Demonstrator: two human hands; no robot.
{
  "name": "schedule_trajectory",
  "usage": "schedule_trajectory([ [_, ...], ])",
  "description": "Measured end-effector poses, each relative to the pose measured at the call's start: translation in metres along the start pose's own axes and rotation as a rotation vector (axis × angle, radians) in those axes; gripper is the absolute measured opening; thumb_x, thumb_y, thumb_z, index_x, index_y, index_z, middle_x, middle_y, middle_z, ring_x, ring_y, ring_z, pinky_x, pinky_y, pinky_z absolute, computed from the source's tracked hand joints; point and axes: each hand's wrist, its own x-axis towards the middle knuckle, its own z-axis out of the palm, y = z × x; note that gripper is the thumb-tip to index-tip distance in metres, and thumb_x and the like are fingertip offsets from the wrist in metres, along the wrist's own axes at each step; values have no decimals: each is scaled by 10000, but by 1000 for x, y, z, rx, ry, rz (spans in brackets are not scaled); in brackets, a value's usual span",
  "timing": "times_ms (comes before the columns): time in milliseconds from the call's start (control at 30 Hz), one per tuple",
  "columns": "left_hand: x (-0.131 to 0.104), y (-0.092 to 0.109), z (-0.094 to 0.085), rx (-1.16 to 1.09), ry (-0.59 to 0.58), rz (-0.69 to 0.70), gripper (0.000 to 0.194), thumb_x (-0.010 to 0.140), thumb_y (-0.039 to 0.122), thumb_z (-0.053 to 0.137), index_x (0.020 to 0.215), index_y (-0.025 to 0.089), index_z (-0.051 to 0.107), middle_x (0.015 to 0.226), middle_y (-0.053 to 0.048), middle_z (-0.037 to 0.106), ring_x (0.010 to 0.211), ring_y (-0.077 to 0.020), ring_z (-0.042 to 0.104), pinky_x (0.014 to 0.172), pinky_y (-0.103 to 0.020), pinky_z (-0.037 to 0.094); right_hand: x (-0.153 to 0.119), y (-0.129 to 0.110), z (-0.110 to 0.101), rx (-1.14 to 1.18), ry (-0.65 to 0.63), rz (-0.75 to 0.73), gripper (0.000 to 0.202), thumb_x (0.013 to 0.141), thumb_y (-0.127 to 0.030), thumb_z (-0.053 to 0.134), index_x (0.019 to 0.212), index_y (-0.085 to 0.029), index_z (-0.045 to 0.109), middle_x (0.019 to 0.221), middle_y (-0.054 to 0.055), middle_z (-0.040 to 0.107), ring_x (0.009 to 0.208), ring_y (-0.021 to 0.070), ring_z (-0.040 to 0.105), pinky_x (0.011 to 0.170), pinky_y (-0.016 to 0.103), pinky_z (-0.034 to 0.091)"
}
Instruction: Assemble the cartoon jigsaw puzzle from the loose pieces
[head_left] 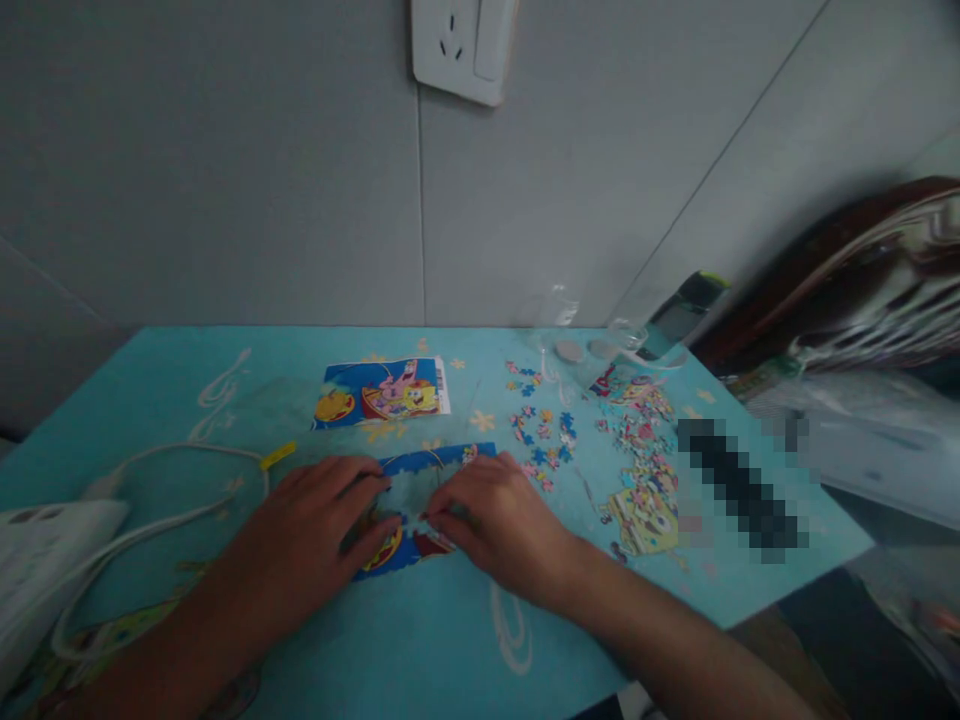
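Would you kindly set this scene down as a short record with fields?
left hand: at the left side of the partly assembled jigsaw puzzle
right hand: at the puzzle's open middle; whether it holds a piece is unclear
picture card: beyond the puzzle
loose jigsaw pieces: right of the puzzle
white cable: at left, with a yellow tag
wall socket: above the table

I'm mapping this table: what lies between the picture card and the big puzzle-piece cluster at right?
In the head view, scattered loose pieces, many blue, lie between the picture card and the cluster.
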Motion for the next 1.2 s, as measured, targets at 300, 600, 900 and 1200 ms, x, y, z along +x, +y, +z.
schedule_trajectory([
  [300,-5,-6,5,0,-11,-12,371,920,543,552,1133,264,673,1203,-41,649,1083,-276,620,965,-456,468,-23,100,-82,-38,230,434,126,888,-280,649,927,-199,737,812,27,735,691,160,638,656,293,478],
  [600,-12,-14,13,-6,-5,0,372,919,549,557,1170,294,658,1233,-42,651,1100,-302,628,966,-498,468,-40,114,-96,-217,279,492,175,889,-309,644,985,-226,765,865,46,761,724,192,668,712,343,496],
  [900,-16,-23,17,14,8,32,387,901,559,572,1184,309,654,1241,-36,660,1080,-301,644,964,-501,482,-49,120,-106,-220,230,566,192,896,-303,605,905,-199,766,830,60,756,695,190,658,653,325,471],
  [1200,-14,-20,13,37,2,36,346,925,489,561,1201,294,639,1261,-41,654,1104,-299,629,978,-510,463,-39,118,-82,-241,177,426,177,904,-263,628,1014,-229,762,951,63,734,836,206,668,792,348,502],
])
